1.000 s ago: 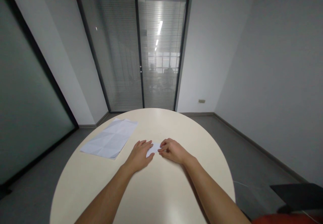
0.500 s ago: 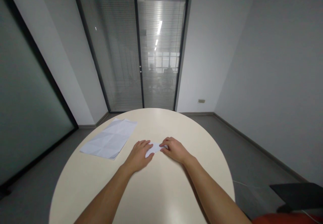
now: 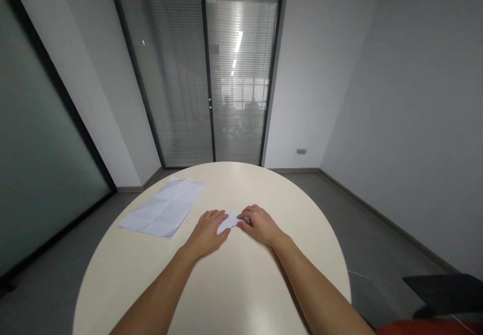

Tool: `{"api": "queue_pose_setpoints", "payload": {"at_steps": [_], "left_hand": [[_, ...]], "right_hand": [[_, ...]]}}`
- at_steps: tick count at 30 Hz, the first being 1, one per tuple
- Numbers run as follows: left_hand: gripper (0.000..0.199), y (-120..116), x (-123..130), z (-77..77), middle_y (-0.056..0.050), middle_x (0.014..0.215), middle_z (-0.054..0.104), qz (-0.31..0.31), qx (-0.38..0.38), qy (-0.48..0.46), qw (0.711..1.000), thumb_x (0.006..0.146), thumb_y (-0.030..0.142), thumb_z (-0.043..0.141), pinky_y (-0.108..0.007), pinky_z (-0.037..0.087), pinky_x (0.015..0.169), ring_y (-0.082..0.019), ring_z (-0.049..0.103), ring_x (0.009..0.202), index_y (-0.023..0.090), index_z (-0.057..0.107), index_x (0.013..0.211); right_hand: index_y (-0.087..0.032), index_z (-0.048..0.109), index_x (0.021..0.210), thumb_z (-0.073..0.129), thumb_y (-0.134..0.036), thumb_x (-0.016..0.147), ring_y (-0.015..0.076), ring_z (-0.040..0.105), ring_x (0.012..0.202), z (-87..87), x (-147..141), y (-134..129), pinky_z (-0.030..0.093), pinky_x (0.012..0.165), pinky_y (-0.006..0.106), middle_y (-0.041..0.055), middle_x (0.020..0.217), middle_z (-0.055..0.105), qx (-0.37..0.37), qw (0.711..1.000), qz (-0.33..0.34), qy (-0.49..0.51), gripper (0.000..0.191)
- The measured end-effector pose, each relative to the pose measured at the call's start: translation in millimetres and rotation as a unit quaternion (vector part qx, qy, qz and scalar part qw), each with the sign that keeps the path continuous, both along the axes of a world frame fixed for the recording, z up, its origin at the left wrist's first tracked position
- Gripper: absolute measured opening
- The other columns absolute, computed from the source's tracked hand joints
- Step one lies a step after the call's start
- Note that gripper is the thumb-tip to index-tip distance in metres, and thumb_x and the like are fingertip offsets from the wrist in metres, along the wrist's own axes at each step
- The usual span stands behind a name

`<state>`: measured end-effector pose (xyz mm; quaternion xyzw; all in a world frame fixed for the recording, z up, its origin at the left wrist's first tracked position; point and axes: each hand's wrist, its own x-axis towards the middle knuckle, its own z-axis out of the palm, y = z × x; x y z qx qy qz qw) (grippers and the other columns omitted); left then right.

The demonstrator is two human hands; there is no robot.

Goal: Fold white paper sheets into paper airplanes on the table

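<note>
A small piece of folded white paper (image 3: 227,223) lies on the table between my two hands. My left hand (image 3: 207,232) holds its left end, fingers along the far side and thumb at the near edge. At the right end, my right hand (image 3: 259,223) grips the paper between thumb and bent fingers. Both hands rest low over the tabletop, and they cover the ends of the paper.
Creased white sheets (image 3: 164,208) lie at the left of the round cream table (image 3: 222,289). Beyond the table stands a glazed partition with blinds (image 3: 237,123). A black object (image 3: 445,290) and something red (image 3: 422,327) are at the lower right.
My right hand has shifted very slightly to the left along the folded paper. My left hand and the sheets look the same.
</note>
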<state>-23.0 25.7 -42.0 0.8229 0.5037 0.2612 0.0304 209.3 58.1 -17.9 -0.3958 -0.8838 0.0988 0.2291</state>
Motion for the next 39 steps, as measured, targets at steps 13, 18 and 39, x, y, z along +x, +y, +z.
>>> {"api": "queue_pose_setpoints", "payload": {"at_steps": [13,18,39], "left_hand": [[0.024,0.1,3.6,11.8,-0.006,0.101,0.076,0.086,-0.002,-0.062,0.994,0.089,0.037,0.064,-0.036,0.048,0.089,-0.023,0.068,0.096,0.022,0.072,0.106],[0.023,-0.4,3.0,14.7,-0.005,0.096,0.076,0.103,-0.016,-0.072,0.992,0.09,0.041,0.065,-0.033,0.048,0.084,-0.022,0.068,0.092,0.024,0.071,0.103],[0.032,3.7,2.3,6.3,-0.009,0.124,0.07,0.011,0.0,-0.105,0.994,0.096,0.031,0.054,-0.044,0.041,0.11,-0.024,0.063,0.115,0.02,0.064,0.125]], "right_hand": [[-0.022,0.076,0.106,0.052,-0.039,0.099,0.0213,0.061,0.096,4.4,-1.4,-1.3,0.042,0.086,0.03,0.0065,0.1,0.075,-0.002,1.0,-0.007,0.01,0.03],[-0.024,0.076,0.105,0.047,-0.038,0.101,0.0211,0.062,0.095,6.0,-2.6,-2.3,0.041,0.084,0.029,0.0061,0.097,0.075,-0.009,1.0,-0.011,0.003,0.033],[-0.022,0.056,0.136,0.046,-0.034,0.101,0.0207,0.064,0.094,-7.2,-3.4,1.9,0.045,0.087,0.031,0.0094,0.101,0.07,-0.059,0.994,-0.063,0.07,0.038]]}}
